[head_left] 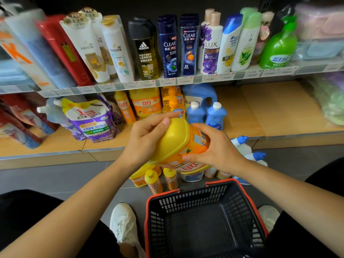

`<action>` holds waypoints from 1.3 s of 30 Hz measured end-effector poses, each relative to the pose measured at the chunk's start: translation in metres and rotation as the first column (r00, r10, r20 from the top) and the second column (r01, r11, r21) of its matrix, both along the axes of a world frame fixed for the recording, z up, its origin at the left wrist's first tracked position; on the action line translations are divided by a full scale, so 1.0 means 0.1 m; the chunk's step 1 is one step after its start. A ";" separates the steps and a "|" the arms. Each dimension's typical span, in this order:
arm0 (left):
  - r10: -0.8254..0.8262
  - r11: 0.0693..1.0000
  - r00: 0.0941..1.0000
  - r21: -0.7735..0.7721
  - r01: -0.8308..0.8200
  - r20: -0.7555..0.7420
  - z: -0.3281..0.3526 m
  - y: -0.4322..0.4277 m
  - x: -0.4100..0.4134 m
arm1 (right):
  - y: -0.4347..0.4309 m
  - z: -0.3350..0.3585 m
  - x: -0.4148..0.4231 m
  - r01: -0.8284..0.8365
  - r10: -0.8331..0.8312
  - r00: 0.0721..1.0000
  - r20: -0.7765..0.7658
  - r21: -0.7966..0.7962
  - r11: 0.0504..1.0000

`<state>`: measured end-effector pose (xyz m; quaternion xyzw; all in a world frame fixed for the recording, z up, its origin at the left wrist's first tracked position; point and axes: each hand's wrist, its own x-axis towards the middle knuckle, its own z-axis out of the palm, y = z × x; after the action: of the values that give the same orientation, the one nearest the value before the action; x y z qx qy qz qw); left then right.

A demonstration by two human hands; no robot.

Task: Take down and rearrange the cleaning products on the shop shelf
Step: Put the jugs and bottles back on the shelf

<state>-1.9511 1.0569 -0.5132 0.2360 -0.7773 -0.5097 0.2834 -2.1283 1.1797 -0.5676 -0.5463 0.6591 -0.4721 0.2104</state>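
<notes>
A large yellow detergent jug (178, 144) with an orange label is tilted on its side in the air in front of the bottom shelf (260, 112). My left hand (147, 136) grips its yellow top end. My right hand (217, 148) wraps around its labelled body. On the shelf behind stand orange detergent bottles (147, 105), two small blue bottles (216, 116), a big blue jug (201, 94) and a purple refill pouch (93, 121). On the floor under the jug stand several yellow and orange bottles (154, 181) and a white tub (191, 176).
A black shopping basket with a red rim (163, 194) sits on the floor between my white shoes (124, 224). White spray bottles with blue caps (249, 148) lie on the floor at the right. The upper shelf holds shampoo and body-wash bottles (167, 45).
</notes>
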 end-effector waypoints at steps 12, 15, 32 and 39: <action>-0.127 0.730 0.991 -0.680 0.067 -0.039 -0.32 -0.01 0.06 | 0.00 -0.02 -0.07 0.100 -0.089 0.955 0.282 -0.027 0.995; -0.052 0.733 0.995 -0.680 -0.022 -0.088 -0.35 -0.06 0.07 | 0.00 0.01 -0.09 0.108 -0.095 0.955 0.280 -0.032 0.994; 0.139 0.962 0.977 0.257 -0.093 -0.164 -0.36 -0.26 0.06 | -0.04 0.02 -0.19 0.185 -0.127 0.870 0.476 -0.077 0.980; 0.066 0.923 0.997 0.383 -0.044 -0.044 -0.43 -0.27 0.01 | -0.04 0.04 -0.19 0.183 -0.103 0.775 0.624 -0.066 0.981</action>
<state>-1.9496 1.0296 -0.5566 0.2941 -0.6481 -0.6494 0.2679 -2.1476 1.1752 -0.5632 -0.3220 0.5634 -0.6788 0.3436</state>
